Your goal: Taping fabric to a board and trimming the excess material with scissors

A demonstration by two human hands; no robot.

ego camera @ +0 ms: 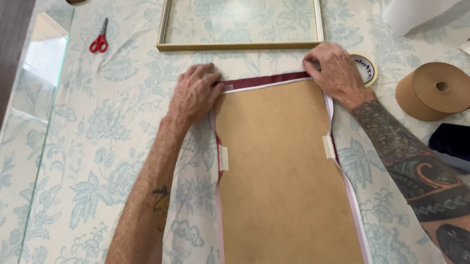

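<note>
The bench point(113, 154) was covered in a pale blue floral cloth, with a big clear glass pane point(26, 132) lying along its left edge. A gold rectangular picture frame point(241, 43) sat at the far side. In the middle lay a flat brown hardboard backing panel point(285, 177), with dark red fabric point(267, 81) folded over its top edge and small tape strips point(329, 146) on the sides. The left hand point(195, 94) pressed flat on the top left corner, grip spread open, and the right hand point(334, 70) did likewise on the right. A brown paper tape roll point(436, 90) and red-handled scissors point(99, 41) lay nearby.
</note>
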